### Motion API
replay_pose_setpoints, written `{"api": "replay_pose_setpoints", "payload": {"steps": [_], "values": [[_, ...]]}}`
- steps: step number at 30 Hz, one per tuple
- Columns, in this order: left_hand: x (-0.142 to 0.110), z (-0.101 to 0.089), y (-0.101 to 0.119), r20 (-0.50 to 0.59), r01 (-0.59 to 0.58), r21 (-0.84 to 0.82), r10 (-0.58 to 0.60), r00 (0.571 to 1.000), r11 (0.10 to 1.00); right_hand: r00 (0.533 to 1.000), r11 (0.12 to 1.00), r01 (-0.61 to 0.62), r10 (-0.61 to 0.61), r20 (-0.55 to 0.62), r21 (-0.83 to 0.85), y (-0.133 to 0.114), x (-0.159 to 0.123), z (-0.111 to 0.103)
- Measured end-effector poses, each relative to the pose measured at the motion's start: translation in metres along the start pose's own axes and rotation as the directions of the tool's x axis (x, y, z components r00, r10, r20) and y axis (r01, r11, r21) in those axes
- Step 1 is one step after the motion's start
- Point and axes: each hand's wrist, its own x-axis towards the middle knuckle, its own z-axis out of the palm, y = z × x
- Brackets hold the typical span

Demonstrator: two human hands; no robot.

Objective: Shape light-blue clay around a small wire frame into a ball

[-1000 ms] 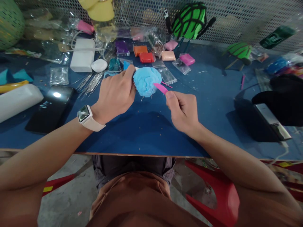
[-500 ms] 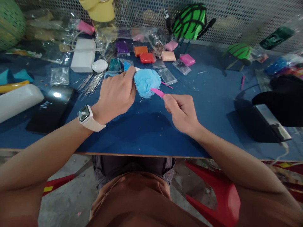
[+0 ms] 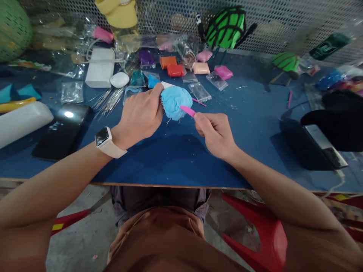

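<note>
My left hand [image 3: 140, 115] is closed around the left side of a light blue lump of clay [image 3: 176, 101], held just above the blue table [image 3: 176, 155]; a white part shows at the lump's top left. My right hand [image 3: 215, 132] pinches a small pink flat modelling tool [image 3: 187, 111]. The tool's tip touches the lower right of the blue lump. A pale smartwatch [image 3: 106, 141] sits on my left wrist.
Small clay packets [image 3: 176, 69] in orange, red, pink and purple lie at the back, with clear bags. A black phone [image 3: 61, 128] and a white block [image 3: 24, 121] lie left. A black device [image 3: 317, 149] sits right. Green figures [image 3: 227, 26] stand by the mesh wall.
The pink tool's tip has slid leftward and down along the blue lump. Both hands and the lump have shifted slightly lower and to the left.
</note>
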Motion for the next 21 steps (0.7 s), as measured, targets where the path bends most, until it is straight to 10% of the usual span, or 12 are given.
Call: {"api": "replay_pose_setpoints", "payload": {"steps": [21], "values": [[0.0023,0.0001,0.0008,0.100,-0.005,-0.029,0.008,0.995,1.000,0.999,0.997,-0.023,0.019,0.047,0.071,0.0019,0.0000,0.0021]]}}
